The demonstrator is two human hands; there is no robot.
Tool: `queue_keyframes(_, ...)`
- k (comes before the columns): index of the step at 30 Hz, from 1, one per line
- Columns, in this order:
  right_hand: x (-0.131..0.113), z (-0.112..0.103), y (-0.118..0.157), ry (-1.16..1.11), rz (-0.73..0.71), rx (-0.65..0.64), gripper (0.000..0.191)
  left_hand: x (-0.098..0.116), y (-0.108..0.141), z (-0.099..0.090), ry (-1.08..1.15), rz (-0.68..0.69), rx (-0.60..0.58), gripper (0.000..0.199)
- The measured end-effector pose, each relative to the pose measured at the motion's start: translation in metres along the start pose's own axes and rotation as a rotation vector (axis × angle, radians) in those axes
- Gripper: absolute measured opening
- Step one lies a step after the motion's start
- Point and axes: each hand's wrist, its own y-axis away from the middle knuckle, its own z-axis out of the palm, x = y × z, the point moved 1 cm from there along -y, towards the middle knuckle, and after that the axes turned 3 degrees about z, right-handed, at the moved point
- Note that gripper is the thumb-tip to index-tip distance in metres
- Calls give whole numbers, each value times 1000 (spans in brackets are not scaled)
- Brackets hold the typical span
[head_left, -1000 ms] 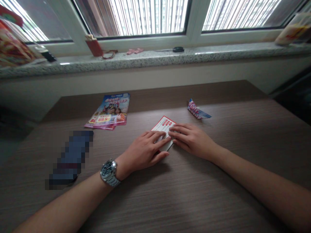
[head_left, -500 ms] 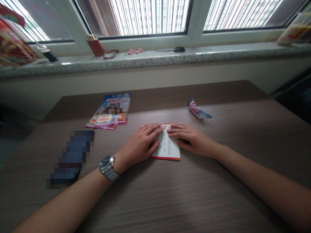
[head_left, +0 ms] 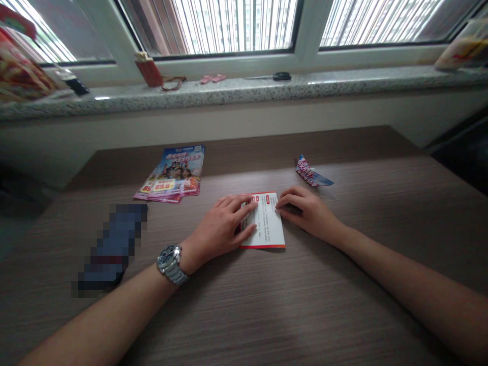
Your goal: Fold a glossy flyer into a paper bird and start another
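A white leaflet (head_left: 270, 223) with small printed text, red labels and red-orange top and bottom edges lies on the table in front of me. My left hand (head_left: 229, 222) rests on its left part, fingers spread and palm down, covering some of the print. At the leaflet's right edge, my right hand (head_left: 303, 209) has its fingers curled, thumb and fingertips pinched together on the paper. Beyond the right hand stands a small folded piece of colourful printed paper (head_left: 309, 174).
Several colourful flyers (head_left: 179, 170) are stacked at the back left of the table (head_left: 244, 315). A blurred-out dark flat object (head_left: 114, 246) lies near my left forearm. On the stone sill (head_left: 229, 94) are a red box (head_left: 149, 71), pink bits and a dark-handled tool (head_left: 281, 76).
My right hand has drawn back to the right, from lying over the leaflet's top to pinching its right edge. More of the print shows. The left hand stays almost in place.
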Motion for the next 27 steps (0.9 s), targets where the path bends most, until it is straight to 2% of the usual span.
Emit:
queue_keyframes(6, 0, -2, -1, -14, 32, -27, 7, -5, -1, 2, 39, -13, 18, 41)
queue_keyframes(15, 2, -1, -1, -14, 38, -21, 5, -6, -2, 3, 97, 6, 66, 42)
queue_keyframes(27, 1, -2, -1, -17, 33, -27, 8, -7, -2, 4, 74, 5, 65, 41)
